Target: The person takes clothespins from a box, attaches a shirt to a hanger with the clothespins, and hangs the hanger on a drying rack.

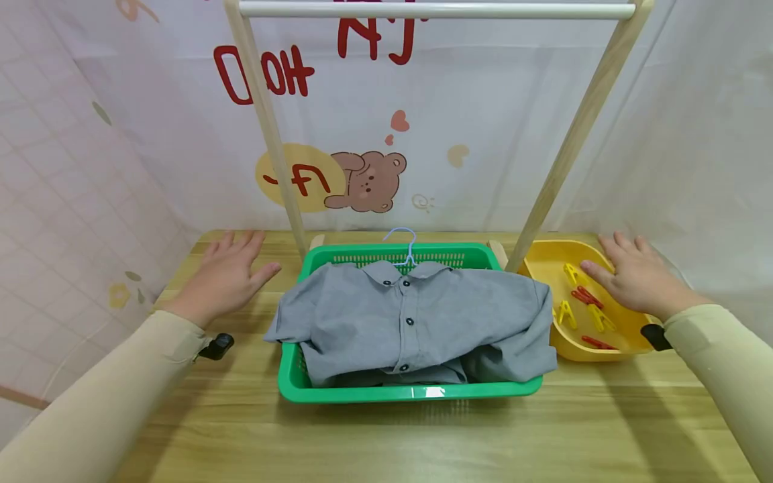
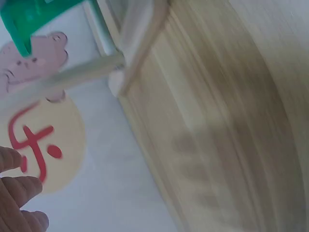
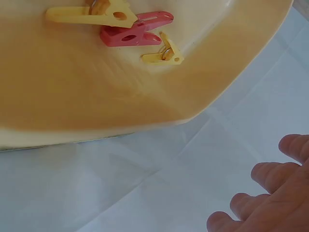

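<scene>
A grey short-sleeved shirt point(image 1: 362, 322) with dark buttons lies spread across the green basket point(image 1: 410, 394), its sleeves hanging over the sides. The hook of a pale blue hanger point(image 1: 410, 243) pokes up from its collar. Left of the basket, my left hand point(image 1: 223, 278) is held with fingers extended and nothing in it; its fingertips point(image 2: 29, 188) show in the left wrist view. My right hand point(image 1: 643, 278), fingers spread and holding nothing, is over the right side of a yellow tub point(image 1: 543, 251). Inside the tub lie yellow clothespins point(image 1: 598, 318) and red clothespins point(image 1: 598, 343).
A wooden rack with a white top bar point(image 1: 435, 10) and slanted posts point(image 1: 576, 137) stands around the back of the basket. Behind it hangs a printed cloth point(image 1: 483, 87) with a bear. Everything stands on a wood-grain table point(image 1: 386, 443).
</scene>
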`<state>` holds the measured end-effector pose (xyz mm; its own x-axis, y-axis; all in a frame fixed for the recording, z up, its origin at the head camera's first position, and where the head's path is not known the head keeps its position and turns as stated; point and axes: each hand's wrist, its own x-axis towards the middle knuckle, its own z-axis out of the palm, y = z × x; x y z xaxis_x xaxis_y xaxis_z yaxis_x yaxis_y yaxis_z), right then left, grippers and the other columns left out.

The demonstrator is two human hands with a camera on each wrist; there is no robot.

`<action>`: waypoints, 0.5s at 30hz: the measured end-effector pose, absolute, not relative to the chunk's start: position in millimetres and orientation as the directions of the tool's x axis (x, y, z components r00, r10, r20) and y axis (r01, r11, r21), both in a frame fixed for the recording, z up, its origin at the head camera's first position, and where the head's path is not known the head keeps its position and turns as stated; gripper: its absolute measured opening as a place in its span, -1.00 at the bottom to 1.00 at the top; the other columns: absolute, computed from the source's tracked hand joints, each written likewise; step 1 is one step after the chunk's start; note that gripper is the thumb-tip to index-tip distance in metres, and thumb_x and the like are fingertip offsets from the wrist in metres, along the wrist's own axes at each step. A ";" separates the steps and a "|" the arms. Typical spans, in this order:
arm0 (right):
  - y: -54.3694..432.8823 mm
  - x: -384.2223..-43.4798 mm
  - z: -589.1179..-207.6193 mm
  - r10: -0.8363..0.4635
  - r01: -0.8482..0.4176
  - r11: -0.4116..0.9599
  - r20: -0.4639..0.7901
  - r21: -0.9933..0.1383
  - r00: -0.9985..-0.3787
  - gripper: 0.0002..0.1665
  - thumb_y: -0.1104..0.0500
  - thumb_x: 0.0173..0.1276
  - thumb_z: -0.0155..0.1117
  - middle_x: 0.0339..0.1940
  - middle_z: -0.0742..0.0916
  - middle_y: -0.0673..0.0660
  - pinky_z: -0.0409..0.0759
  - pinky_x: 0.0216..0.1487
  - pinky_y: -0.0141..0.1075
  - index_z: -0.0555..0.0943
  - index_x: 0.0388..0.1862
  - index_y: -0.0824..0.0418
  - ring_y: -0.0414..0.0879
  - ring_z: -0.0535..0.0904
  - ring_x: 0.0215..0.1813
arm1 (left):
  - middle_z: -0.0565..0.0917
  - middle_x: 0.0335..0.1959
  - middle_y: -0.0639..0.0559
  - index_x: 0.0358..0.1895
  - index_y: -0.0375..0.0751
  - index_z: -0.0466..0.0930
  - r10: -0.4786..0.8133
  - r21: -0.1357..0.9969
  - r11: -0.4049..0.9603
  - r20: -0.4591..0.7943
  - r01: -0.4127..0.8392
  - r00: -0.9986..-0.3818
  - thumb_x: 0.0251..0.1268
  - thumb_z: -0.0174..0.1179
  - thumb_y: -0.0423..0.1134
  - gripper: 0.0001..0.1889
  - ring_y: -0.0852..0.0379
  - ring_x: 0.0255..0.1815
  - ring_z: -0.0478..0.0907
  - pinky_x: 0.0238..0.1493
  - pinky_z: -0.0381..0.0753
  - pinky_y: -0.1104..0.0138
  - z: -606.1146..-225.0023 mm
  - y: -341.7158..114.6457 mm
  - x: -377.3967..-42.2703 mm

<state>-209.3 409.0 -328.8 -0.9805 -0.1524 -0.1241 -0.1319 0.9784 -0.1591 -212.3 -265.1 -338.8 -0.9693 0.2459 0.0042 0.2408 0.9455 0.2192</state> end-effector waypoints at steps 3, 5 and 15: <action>408.0 -208.9 -328.1 -0.152 -0.130 0.978 -0.128 -0.163 -0.980 0.10 -0.33 0.72 -0.26 0.58 -0.12 0.76 -0.42 0.59 0.47 -0.17 0.65 0.60 0.76 -0.34 0.57 | 0.01 0.70 -0.46 0.71 -0.34 -0.07 0.262 0.210 0.943 0.006 0.258 -0.965 0.65 -0.18 0.33 -0.08 -0.63 0.68 -0.27 0.62 -0.27 -0.42 -334.7 -255.1 -208.8; 406.8 -208.5 -327.0 -0.154 -0.131 0.977 -0.130 -0.167 -0.980 0.09 -0.33 0.72 -0.26 0.58 -0.14 0.76 -0.42 0.58 0.48 -0.17 0.66 0.59 0.76 -0.36 0.57 | 0.02 0.70 -0.44 0.71 -0.34 -0.05 0.272 0.204 0.941 0.008 0.268 -0.962 0.65 -0.20 0.34 -0.08 -0.61 0.69 -0.25 0.63 -0.26 -0.41 -332.3 -248.2 -206.2; 401.6 -207.5 -324.7 -0.162 -0.140 0.976 -0.131 -0.165 -0.978 0.08 -0.32 0.72 -0.24 0.61 -0.15 0.73 -0.43 0.59 0.47 -0.19 0.68 0.55 0.76 -0.39 0.58 | 0.11 0.69 -0.41 0.68 -0.33 0.10 0.333 0.206 0.924 -0.012 0.324 -0.943 0.64 -0.12 0.31 -0.13 -0.54 0.71 -0.17 0.65 -0.20 -0.38 -324.2 -214.2 -196.5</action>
